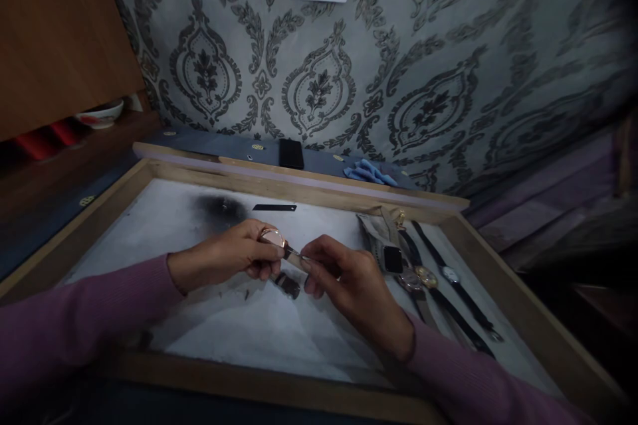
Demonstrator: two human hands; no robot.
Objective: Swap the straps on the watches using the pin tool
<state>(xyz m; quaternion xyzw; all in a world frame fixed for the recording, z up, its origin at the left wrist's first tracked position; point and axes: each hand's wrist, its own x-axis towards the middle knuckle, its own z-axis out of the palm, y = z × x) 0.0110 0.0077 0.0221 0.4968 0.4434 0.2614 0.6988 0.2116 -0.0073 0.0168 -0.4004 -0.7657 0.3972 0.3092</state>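
My left hand (226, 255) pinches a wristwatch (272, 237) with a round, rose-gold-rimmed case, held over the tray. My right hand (356, 285) is closed on the watch's strap (298, 259), which stretches between the two hands. Whether its fingertips also hold a small tool cannot be made out. Just under the hands, a dark, shiny piece (288, 284), perhaps a strap end or clasp, shows against the white surface. Behind them lies a black snap-off knife blade (274, 207).
The wooden-rimmed tray (239, 378) has a white bottom. At its right lie several wristwatches, among them a square black-faced watch (392, 259) and a white-faced watch (450, 274). Beyond the rim are a black phone-like object (291, 153) and a blue cloth (369, 172).
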